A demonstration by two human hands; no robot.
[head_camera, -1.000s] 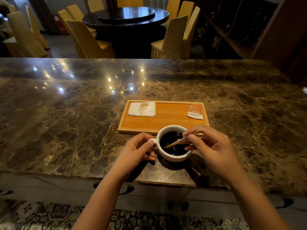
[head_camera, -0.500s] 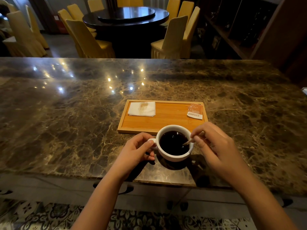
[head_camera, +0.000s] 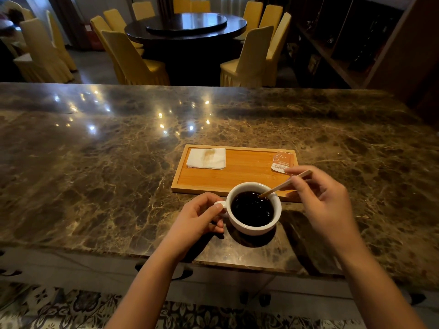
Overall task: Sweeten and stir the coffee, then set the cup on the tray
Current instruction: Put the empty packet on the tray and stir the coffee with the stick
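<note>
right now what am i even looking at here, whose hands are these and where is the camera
The camera sits on a person's head, looking down at their own two bare hands; there is no machine. The left hand holds the handle of a white cup of dark coffee standing on a marble counter. The right hand pinches a wooden stirrer, its tip dipped in the coffee. Just beyond lies a wooden tray bearing a stained napkin and an orange sugar packet.

1 cup (head_camera: 253, 208), 1 tray (head_camera: 247, 173), 1 napkin (head_camera: 206, 158), 1 stirrer (head_camera: 283, 184).
</note>
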